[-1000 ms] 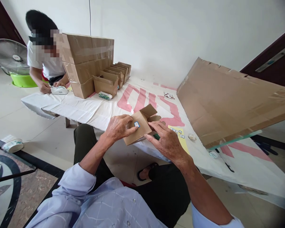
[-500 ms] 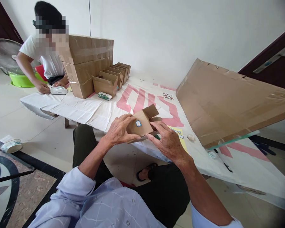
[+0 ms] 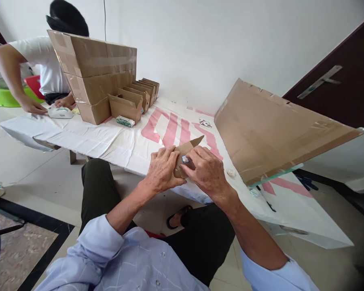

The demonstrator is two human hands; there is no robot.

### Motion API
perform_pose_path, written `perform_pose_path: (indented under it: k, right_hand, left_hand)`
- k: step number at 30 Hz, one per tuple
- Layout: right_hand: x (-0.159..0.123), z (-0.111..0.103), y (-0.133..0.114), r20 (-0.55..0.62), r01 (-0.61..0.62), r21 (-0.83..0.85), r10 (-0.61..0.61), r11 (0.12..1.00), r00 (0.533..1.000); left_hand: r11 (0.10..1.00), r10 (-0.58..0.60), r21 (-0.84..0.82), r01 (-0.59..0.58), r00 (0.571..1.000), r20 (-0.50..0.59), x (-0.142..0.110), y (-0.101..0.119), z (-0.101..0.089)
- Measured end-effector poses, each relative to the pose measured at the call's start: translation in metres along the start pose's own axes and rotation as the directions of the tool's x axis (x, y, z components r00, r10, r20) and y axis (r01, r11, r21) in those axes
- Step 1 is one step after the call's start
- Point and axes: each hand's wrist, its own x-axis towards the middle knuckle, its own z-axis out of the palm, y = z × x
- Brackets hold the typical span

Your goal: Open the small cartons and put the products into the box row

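A small cardboard box [image 3: 179, 162] with one flap raised is between my hands, over the front edge of the table. My left hand [image 3: 161, 169] grips its left side, thumb along the bottom and fingers over the top edge. Curled over its right side is my right hand [image 3: 208, 173], thumb and fingertips closed at a small blue-edged white sticker [image 3: 185, 159] on the box's face. Much of the box is hidden behind my fingers, and whether the right fingertips pinch the sticker or the cardboard is hard to see.
Stacked taped cartons [image 3: 94, 87] and a row of open small boxes [image 3: 125, 107] stand at the left, by a green-and-white packet [image 3: 125, 121]. A person [image 3: 53, 70] works behind them with a white tape dispenser [image 3: 60, 112]. A large cardboard sheet [image 3: 273, 129] leans at the right.
My right hand has moved from the box's right edge onto its face at the sticker. The box has turned and shifted slightly right. The camera view has swung right.
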Motion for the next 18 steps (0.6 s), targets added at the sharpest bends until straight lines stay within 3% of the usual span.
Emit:
perform_pose_path:
  k: [8, 18]
  right_hand:
    - [-0.004, 0.001, 0.005, 0.014, -0.163, -0.041, 0.163, 0.986, 0.986]
    - [-0.013, 0.002, 0.011, -0.059, -0.08, -0.038, 0.078, 0.996, 0.995]
  left_hand:
    - [0.999, -0.003, 0.051, 0.004, 1.0, -0.014, 0.0, 0.021, 0.01]
    - [1.0, 0.012, 0.017, -0.011, 1.0, -0.027, 0.001, 0.023, 0.014]
